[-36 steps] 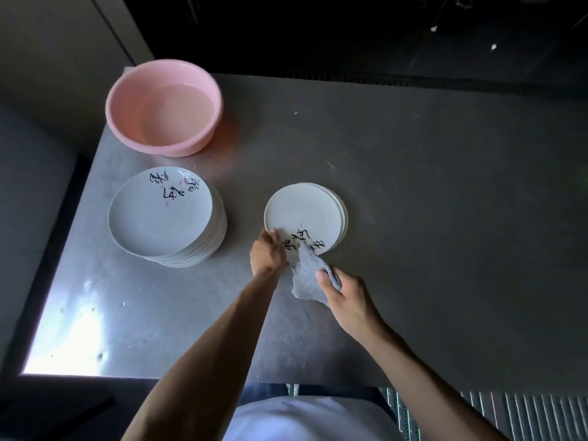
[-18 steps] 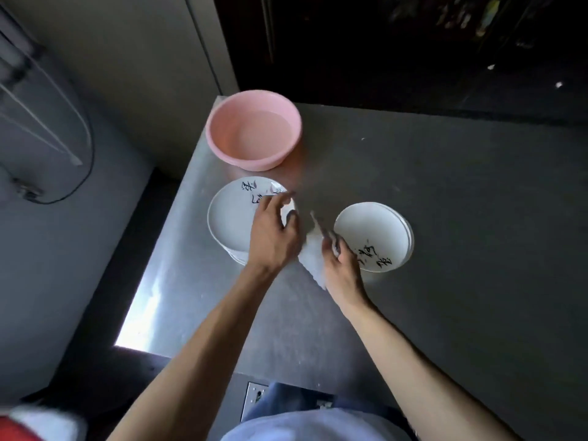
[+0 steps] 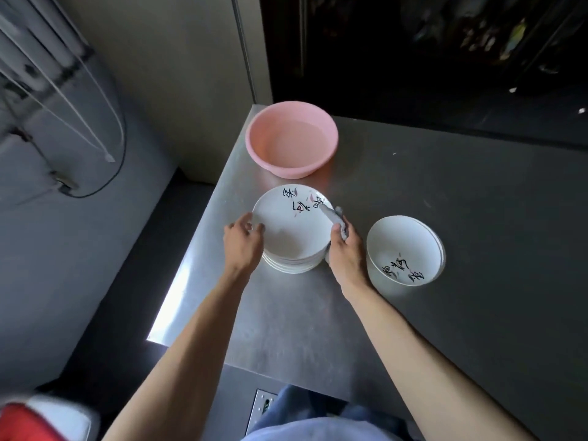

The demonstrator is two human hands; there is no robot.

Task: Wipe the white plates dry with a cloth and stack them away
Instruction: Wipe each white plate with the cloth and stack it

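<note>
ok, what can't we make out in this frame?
Head view only.
- Plate count in the left stack: the top plate covers the lower ones.
- Cloth: mostly bunched inside the right hand.
- Whether the top plate is wet: too faint to tell.
- Red and white thing, bottom left: blurred, cut off by the frame edge.

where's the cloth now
Head view, centre: the small grey cloth is gripped in the right hand, against the right rim of the taller white plate stack.
</note>
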